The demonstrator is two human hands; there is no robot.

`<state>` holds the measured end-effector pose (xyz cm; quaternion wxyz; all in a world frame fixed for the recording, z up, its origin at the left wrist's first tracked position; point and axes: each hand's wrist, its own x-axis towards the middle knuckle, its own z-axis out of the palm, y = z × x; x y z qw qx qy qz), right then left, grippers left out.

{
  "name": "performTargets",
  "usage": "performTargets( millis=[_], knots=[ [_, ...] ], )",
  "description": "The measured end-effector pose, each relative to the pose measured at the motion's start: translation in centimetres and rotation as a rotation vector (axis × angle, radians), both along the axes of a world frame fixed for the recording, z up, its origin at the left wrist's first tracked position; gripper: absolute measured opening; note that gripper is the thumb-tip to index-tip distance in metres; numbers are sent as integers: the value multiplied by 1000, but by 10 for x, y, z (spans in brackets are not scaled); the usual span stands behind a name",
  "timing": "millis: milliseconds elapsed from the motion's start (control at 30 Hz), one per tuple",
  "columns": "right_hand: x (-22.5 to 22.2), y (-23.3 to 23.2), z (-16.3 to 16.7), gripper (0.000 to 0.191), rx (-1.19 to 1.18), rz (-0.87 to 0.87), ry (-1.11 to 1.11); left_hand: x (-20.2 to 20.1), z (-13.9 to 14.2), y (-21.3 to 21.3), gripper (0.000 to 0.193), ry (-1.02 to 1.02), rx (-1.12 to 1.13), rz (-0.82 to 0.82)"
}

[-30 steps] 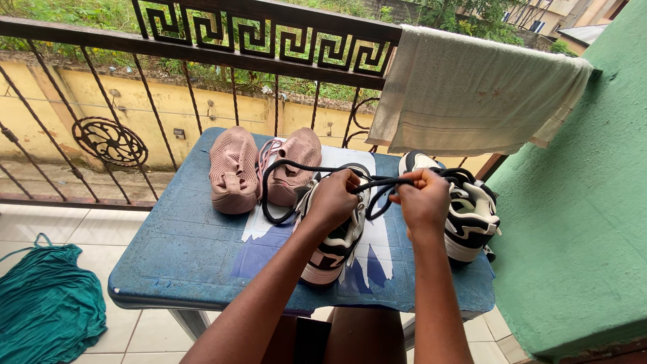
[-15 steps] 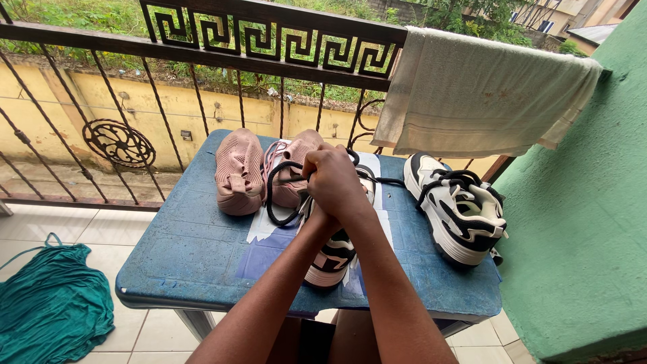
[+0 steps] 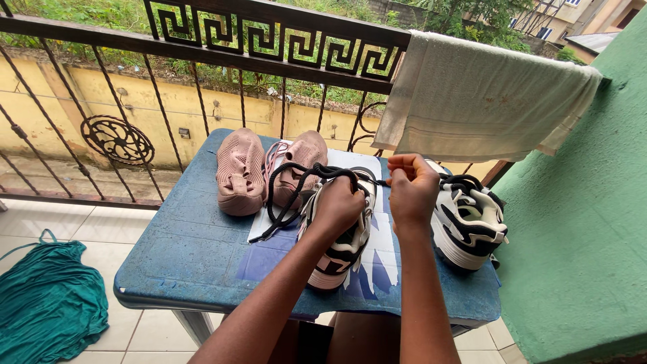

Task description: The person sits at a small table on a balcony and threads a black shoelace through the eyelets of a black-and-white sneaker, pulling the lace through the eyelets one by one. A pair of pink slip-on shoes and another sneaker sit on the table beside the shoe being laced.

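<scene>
A white-and-black sneaker [image 3: 340, 253] stands on the blue table [image 3: 182, 259] in front of me. My left hand [image 3: 338, 204] rests over its top, fingers closed on the black shoelace [image 3: 291, 195], which loops out to the left. My right hand [image 3: 412, 189] is beside it, pinching the same lace where it runs taut between both hands. The second white-and-black sneaker [image 3: 468, 221] sits to the right, partly hidden by my right hand.
A pair of pink knit shoes [image 3: 240, 170] lies at the table's far side. A dark metal railing [image 3: 202, 40] runs behind, with a pale towel [image 3: 482, 101] draped over it. A green wall [image 3: 586, 229] stands right; teal cloth [image 3: 47, 307] lies on the tiled floor at left.
My hands were apart, came together over the sneaker half a second ago, and have now drawn apart again with the lace stretched between them.
</scene>
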<state>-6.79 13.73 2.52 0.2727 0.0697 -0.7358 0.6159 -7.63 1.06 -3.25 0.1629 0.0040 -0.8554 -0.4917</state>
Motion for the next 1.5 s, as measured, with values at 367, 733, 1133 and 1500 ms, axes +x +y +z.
performTargets(
  millis=[367,733,1133,1500],
  knots=[
    [-34,6,-71,17,-11,174,-318,5,-3,-4,19,164,-42,49],
    [-42,9,-67,23,323,30,-404,15,4,-6,25,166,28,32],
    [-63,14,-86,21,417,-173,-360,0,-11,-2,24,101,-248,-55],
    [-60,28,-87,18,-23,121,-431,34,27,-5,30,133,50,7]
  ],
)
